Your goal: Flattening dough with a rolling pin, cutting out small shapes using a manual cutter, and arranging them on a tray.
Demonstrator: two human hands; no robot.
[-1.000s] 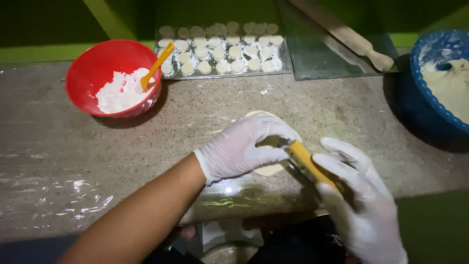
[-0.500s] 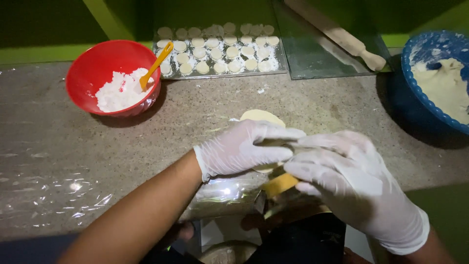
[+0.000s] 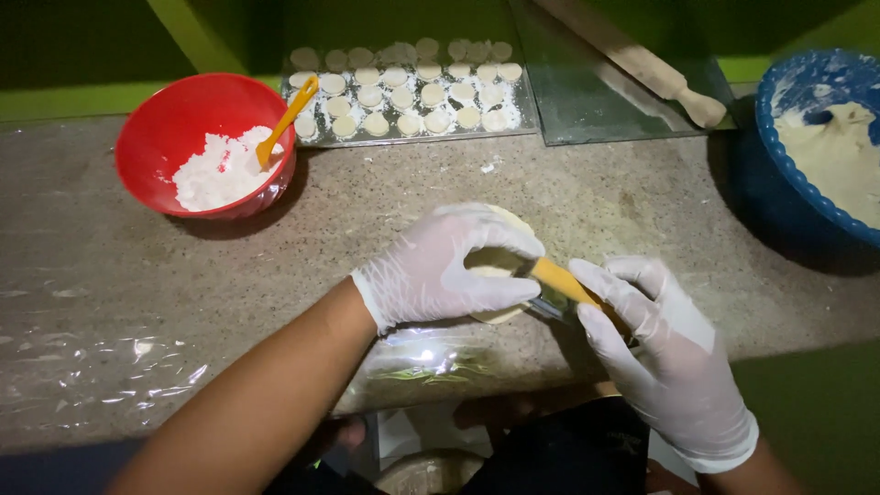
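Note:
Both my hands wear white gloves. My left hand (image 3: 445, 270) curls around a flat round piece of pale dough (image 3: 500, 266) on the stone counter (image 3: 137, 275), fingers pressing its edges. My right hand (image 3: 665, 353) grips a tool with a yellow-orange handle (image 3: 564, 282); its tip points at the dough's right edge. The working end is hidden under my left fingers.
A red bowl (image 3: 183, 119) of white flour with an orange spoon (image 3: 286, 119) stands at back left. A tray (image 3: 527, 115) holds several small dough rounds (image 3: 403, 92). A wooden rolling pin (image 3: 651, 69) lies at back right beside a blue bowl (image 3: 779, 110) of dough. Plastic wrap (image 3: 110, 367) covers the counter's near edge.
My right hand lay over the dough and my left hand half a second ago; it has drawn back to the right, and the yellow-handled tool shows again at the dough's edge.

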